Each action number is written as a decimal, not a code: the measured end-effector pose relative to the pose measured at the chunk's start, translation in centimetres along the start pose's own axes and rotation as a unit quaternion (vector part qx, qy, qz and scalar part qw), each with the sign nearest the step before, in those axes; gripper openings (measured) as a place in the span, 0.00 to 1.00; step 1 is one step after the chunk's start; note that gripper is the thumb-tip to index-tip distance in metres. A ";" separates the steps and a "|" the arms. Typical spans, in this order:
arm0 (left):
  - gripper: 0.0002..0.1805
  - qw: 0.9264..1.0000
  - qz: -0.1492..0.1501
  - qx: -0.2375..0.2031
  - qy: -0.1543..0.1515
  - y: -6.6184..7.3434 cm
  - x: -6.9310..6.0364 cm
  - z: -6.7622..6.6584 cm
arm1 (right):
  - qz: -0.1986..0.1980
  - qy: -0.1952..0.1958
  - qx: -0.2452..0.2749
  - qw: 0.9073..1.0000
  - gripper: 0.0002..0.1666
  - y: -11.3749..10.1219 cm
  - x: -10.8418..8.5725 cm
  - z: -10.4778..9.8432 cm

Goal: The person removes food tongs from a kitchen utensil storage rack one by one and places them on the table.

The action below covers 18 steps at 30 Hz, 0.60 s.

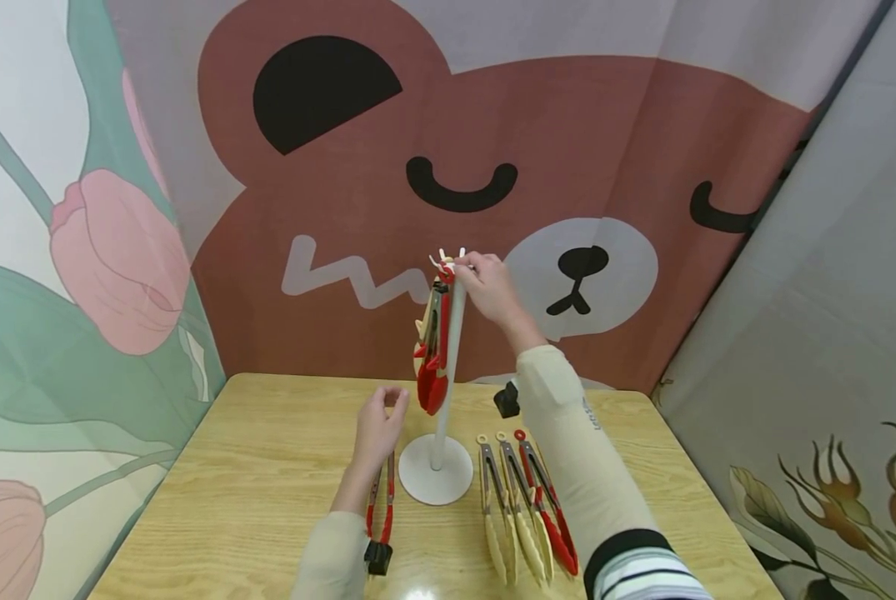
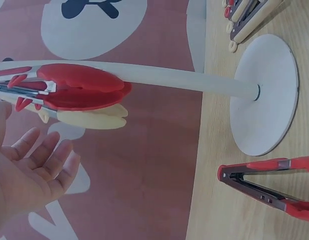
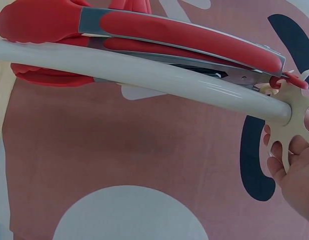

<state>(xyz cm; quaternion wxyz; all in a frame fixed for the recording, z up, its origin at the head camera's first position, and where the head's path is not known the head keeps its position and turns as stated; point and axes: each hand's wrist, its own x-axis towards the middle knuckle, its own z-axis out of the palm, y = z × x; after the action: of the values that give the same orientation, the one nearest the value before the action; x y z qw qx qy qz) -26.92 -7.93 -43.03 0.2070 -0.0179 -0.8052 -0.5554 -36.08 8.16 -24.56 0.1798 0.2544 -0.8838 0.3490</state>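
Red tongs (image 1: pixel 434 388) are hanging at nine o'clock of the white stand (image 1: pixel 452 342); my right grip (image 1: pixel 488 287) is pinching its hooked top (image 3: pixel 296 97), my left grip (image 1: pixel 378 427) is hovering loosely spread. One-sided weight could be tipping it if I'm tugging.

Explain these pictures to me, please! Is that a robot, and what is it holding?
No robot here, just a person's two bare hands. The widest picture is seen from the person's head, looking forward and down. The other two are seen from the left and right wrists, so things look tipped sideways.

The right hand grips the top of a white stand, where red tongs and cream tongs hang. The left hand holds nothing.

On the wooden table, one red pair lies left of the stand. To its right lie two cream pairs and another red pair.
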 end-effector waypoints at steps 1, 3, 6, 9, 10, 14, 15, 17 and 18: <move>0.18 1.000 0.003 0.000 0.001 0.1 0.1 0.1 | 0.000 0.000 0.000 1.000 0.21 0.0 0.0 0.0; 0.18 1.000 0.009 0.000 0.004 0.2 0.3 0.2 | 0.001 0.001 0.001 1.000 0.21 0.0 0.0 0.0; 0.18 1.000 0.015 -0.002 0.007 0.4 0.8 0.5 | 0.002 0.002 0.001 1.000 0.21 0.0 0.0 0.0; 0.19 1.000 0.016 -0.008 0.009 0.6 1.1 0.7 | 0.000 0.005 -0.004 1.000 0.21 0.0 0.1 0.0; 0.20 1.000 0.016 -0.008 0.010 0.7 1.2 0.7 | 0.000 0.006 -0.006 1.000 0.21 0.0 0.1 0.1; 0.23 1.000 0.024 -0.012 0.011 1.0 1.6 0.9 | -0.003 0.010 -0.009 1.000 0.21 0.1 0.1 0.2; 0.23 1.000 0.027 -0.011 0.010 1.0 1.7 1.0 | -0.001 0.010 -0.007 1.000 0.20 0.1 0.1 0.2; 0.24 0.999 0.035 -0.012 0.010 1.0 1.9 1.2 | -0.001 0.012 -0.005 1.000 0.20 0.1 0.1 0.3; 0.25 0.999 0.038 -0.011 0.008 1.1 2.1 1.3 | -0.001 0.013 -0.005 1.000 0.20 0.1 0.0 0.3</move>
<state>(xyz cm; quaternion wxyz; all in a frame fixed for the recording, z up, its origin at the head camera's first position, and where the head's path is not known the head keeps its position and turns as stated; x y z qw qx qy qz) -28.92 -6.76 -41.74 0.2340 -0.0460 -0.7959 -0.5564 -36.24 8.01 -24.83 0.1931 0.2496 -0.8827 0.3482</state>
